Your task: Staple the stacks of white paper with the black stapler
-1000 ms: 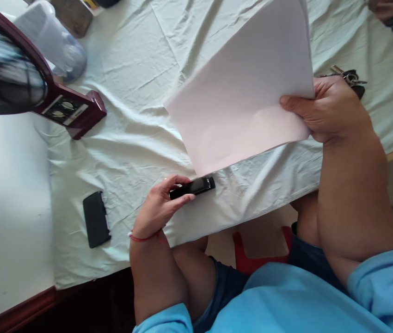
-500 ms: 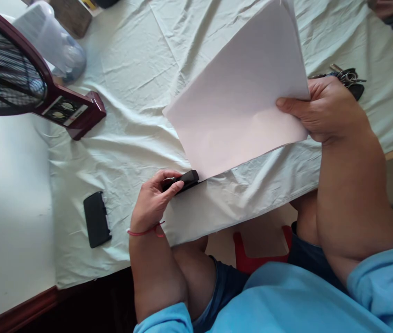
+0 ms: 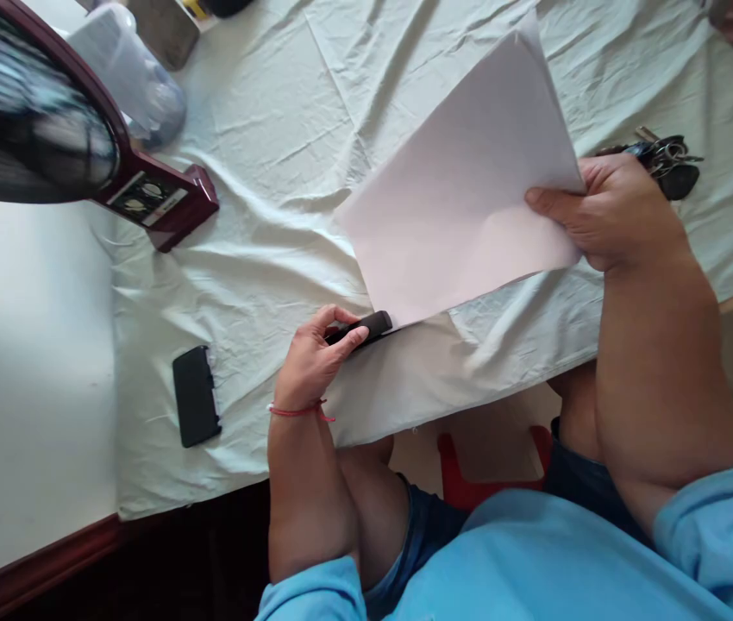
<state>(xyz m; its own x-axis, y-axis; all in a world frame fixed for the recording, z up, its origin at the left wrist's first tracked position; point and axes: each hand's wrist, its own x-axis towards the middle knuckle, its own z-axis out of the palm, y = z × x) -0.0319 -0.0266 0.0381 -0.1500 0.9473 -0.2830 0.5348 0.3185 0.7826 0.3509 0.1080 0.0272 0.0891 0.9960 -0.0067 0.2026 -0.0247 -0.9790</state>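
Observation:
White paper sheets [image 3: 457, 198], apparently a thin stack, are held over the cloth-covered table. My right hand [image 3: 618, 207] grips their right edge, thumb on top and fingers hidden underneath. My left hand [image 3: 318, 354], with a red string round the wrist, is closed around a black stapler [image 3: 372, 326]. The stapler's front end meets the near left corner of the sheets; whether its jaws are pressed together I cannot tell.
A dark red table fan [image 3: 166, 203] stands at the left, with a translucent plastic container [image 3: 140, 86] behind it. A black phone-like case [image 3: 197, 397] lies near the left edge of the table [image 3: 263, 250]. Keys [image 3: 670, 164] rest beyond my right hand. Below is a red stool [image 3: 463, 483].
Most of the scene has shifted slightly right in view. The sheets' far corner sits a little lower, and the stapler stays at their near left corner. Both hands keep their grips.

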